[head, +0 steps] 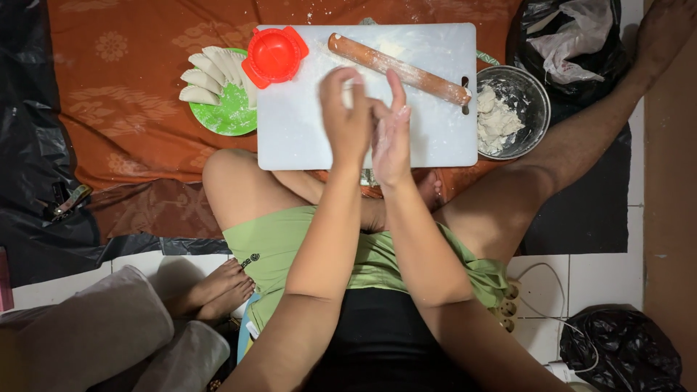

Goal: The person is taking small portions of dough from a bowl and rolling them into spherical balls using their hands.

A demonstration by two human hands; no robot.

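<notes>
My left hand (343, 116) and my right hand (392, 134) are pressed palm to palm over a white cutting board (298, 131), with a small piece of dough (350, 93) just showing between them. A wooden rolling pin (398, 70) lies slanted across the board's far side. A red round dumpling press (274, 54) sits at the board's far left corner. Both hands are dusted with flour.
A green plate (229, 112) with several folded dumplings (210, 72) lies left of the board. A metal bowl (526, 94) holding dough (496, 120) stands to its right. Black plastic bags (563, 40) lie at the far right. An orange cloth (138, 94) covers the floor.
</notes>
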